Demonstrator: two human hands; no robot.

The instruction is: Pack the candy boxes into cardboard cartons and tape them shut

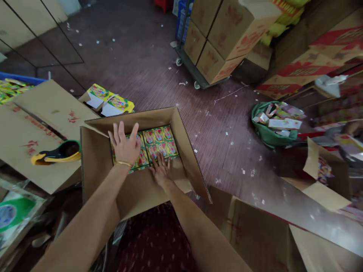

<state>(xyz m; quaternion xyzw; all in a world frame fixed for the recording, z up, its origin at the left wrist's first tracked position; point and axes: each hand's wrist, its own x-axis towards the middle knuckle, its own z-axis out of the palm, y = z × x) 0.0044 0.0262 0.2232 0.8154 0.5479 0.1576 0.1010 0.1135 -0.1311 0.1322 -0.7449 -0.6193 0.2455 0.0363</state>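
Note:
An open cardboard carton stands in front of me, flaps spread out. Inside lie several small green and yellow printed packs in rows. My left hand hovers over the left side of the packs, fingers spread and pointing away, a thin gold bracelet on the wrist. My right hand reaches lower into the carton, fingers stretched flat on the near row of packs. Neither hand grips anything.
A tape dispenser lies on flattened cardboard at left. Loose yellow packs sit behind the carton. A wheeled cart with stacked boxes stands at the back, a green bag of scraps at right, more cartons at lower right.

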